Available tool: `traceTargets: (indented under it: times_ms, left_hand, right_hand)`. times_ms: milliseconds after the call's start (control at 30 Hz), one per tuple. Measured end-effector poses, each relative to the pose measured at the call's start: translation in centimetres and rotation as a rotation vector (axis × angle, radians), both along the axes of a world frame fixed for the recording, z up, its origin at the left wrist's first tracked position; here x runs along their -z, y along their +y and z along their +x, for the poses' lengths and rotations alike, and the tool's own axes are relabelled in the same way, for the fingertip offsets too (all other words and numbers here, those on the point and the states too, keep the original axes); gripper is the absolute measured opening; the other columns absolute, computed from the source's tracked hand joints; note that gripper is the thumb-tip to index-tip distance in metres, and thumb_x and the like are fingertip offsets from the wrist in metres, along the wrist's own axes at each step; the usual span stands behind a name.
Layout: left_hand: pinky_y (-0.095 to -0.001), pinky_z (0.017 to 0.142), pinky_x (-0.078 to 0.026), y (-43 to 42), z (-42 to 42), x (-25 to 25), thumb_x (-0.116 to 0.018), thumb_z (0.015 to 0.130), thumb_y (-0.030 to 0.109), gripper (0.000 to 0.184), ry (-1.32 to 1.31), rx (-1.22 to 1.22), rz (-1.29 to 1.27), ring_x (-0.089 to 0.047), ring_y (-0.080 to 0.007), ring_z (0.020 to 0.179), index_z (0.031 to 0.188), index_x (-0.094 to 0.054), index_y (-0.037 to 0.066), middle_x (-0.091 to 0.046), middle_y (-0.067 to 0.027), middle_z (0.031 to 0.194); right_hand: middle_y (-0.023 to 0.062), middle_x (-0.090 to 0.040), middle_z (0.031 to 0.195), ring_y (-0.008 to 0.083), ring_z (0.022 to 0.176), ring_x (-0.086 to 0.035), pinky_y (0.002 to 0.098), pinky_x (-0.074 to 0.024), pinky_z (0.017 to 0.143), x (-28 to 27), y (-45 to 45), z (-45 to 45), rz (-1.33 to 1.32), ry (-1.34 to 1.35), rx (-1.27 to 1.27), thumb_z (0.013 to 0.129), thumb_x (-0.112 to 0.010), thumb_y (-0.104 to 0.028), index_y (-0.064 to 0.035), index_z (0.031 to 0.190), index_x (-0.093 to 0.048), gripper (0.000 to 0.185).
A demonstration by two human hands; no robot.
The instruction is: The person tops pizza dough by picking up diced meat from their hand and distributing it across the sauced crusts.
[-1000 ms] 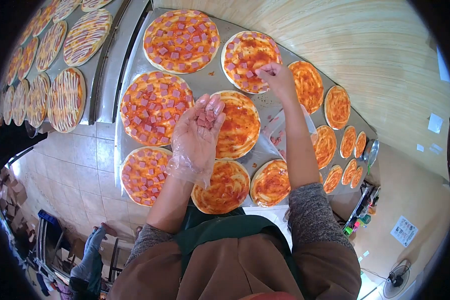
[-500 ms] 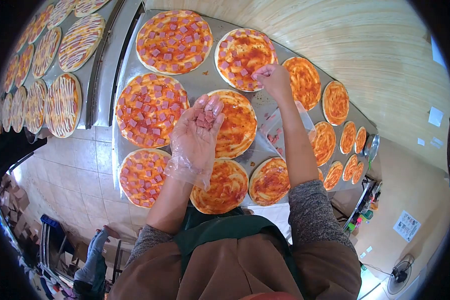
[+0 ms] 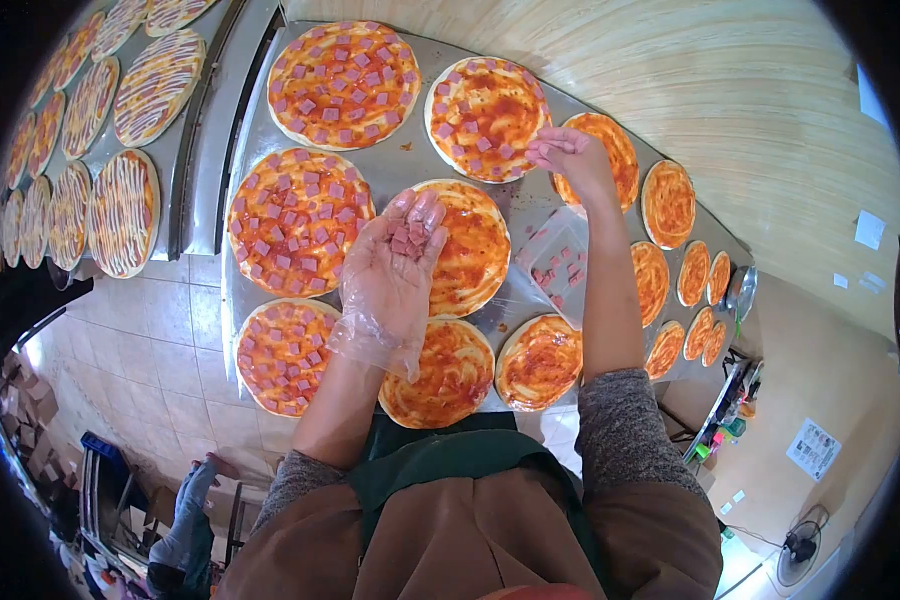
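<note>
Palm up and cupped, my left hand wears a clear plastic glove and holds a small heap of diced ham. Below it lies a sauced pizza base, partly covered by the hand. My right hand, bare, has its fingers pinched together at the right edge of a pizza whose ham pieces lie around its border. Whether a ham piece is between those fingers I cannot make out. Under my right forearm a clear plastic container holds more diced ham, partly hidden by the arm.
Ham-topped pizzas line the left of the metal table; sauced bases stretch to the right, with a metal bowl at the far end. Another table at left bears striped pizzas. A person's leg shows lower left.
My right hand has shifted slightly right, toward the pizza's edge, and more of the ham container shows. More ham pieces lie along that pizza's right border. My left hand stays nearly still.
</note>
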State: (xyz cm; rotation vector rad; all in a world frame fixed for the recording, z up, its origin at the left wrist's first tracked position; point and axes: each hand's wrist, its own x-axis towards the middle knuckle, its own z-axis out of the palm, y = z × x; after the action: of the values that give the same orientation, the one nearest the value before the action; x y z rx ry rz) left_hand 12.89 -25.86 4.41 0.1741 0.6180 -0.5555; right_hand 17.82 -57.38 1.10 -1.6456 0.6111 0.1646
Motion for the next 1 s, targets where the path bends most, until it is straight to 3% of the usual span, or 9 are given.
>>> traceTargets:
  times_ms: [100, 300, 500, 600, 700, 800, 1000]
  left_hand:
    - [-0.0419, 0.111, -0.041, -0.2, 0.0, 0.0, -0.046, 0.102, 0.021, 0.036, 0.008, 0.000, 0.002, -0.056, -0.0274, 0.126, 0.130, -0.053, 0.000, -0.058, -0.0169, 0.134]
    - [-0.0430, 0.113, -0.040, -0.3, 0.0, -0.1, -0.045, 0.102, 0.021, 0.036, 0.020, 0.003, 0.000, -0.054, -0.0289, 0.128, 0.129, -0.052, -0.001, -0.057, -0.0184, 0.136]
    - [-0.0433, 0.113, -0.039, -0.4, 0.1, 0.1, -0.045, 0.102, 0.021, 0.036, 0.021, -0.001, -0.007, -0.053, -0.0291, 0.129, 0.130, -0.052, -0.001, -0.057, -0.0187, 0.135]
    - [-0.0430, 0.113, -0.040, -0.5, 0.3, -0.2, -0.044, 0.102, 0.021, 0.037, 0.020, 0.004, 0.011, -0.053, -0.0292, 0.129, 0.130, -0.052, -0.001, -0.056, -0.0188, 0.136]
    - [-0.0425, 0.113, -0.040, -0.5, 0.3, -0.3, -0.044, 0.102, 0.020, 0.037, 0.014, 0.005, 0.027, -0.053, -0.0291, 0.129, 0.131, -0.051, -0.001, -0.055, -0.0189, 0.137]
    - [-0.0424, 0.113, -0.041, -0.5, 0.4, -0.1, -0.044, 0.102, 0.020, 0.037, 0.005, 0.004, 0.006, -0.053, -0.0290, 0.130, 0.131, -0.051, -0.001, -0.054, -0.0190, 0.138]
    - [-0.0396, 0.108, -0.043, -1.0, 0.6, -0.1, -0.047, 0.102, 0.022, 0.035, -0.004, 0.038, 0.020, -0.058, -0.0254, 0.123, 0.127, -0.055, -0.001, -0.061, -0.0148, 0.130]
  right_hand:
    - [0.0137, -0.073, 0.093, 0.0186, 0.082, -0.073, 0.0241, -0.0575, 0.067, -0.3, 0.5, 0.5, -0.167, 0.107, 0.005, 0.088, -0.070, -0.001, 0.0069, 0.110, -0.066, 0.024]
    - [0.0085, -0.074, 0.082, 0.0142, 0.065, -0.070, 0.0274, -0.0551, 0.060, 1.9, 0.4, 1.4, -0.416, 0.060, -0.073, 0.082, -0.076, -0.005, 0.0018, 0.091, -0.073, 0.012]
    - [0.0085, -0.072, 0.073, 0.0131, 0.062, -0.069, 0.0282, -0.0543, 0.060, 1.5, 1.4, 2.1, -0.774, 0.103, -0.165, 0.082, -0.073, -0.005, 0.0023, 0.092, -0.073, 0.013]
    - [0.0080, -0.072, 0.075, 0.0132, 0.064, -0.068, 0.0278, -0.0541, 0.061, -0.8, 2.6, 2.0, -0.751, 0.081, -0.108, 0.083, -0.071, -0.003, 0.0030, 0.095, -0.072, 0.014]
    - [0.0086, -0.073, 0.079, 0.0126, 0.068, -0.068, 0.0273, -0.0541, 0.063, 1.6, 0.1, 2.1, -0.449, -0.062, 0.043, 0.083, -0.069, -0.001, 0.0032, 0.096, -0.072, 0.014]
    - [0.0090, -0.074, 0.084, 0.0124, 0.072, -0.068, 0.0269, -0.0536, 0.065, 1.7, -1.2, 2.2, -0.296, -0.027, 0.029, 0.083, -0.068, -0.001, 0.0040, 0.096, -0.071, 0.015]
    - [0.0069, -0.074, 0.085, 0.0163, 0.075, -0.070, 0.0292, -0.0542, 0.071, 2.5, -0.7, 3.5, -0.720, -0.017, -0.090, 0.081, -0.073, -0.009, -0.0040, 0.101, -0.072, 0.020]
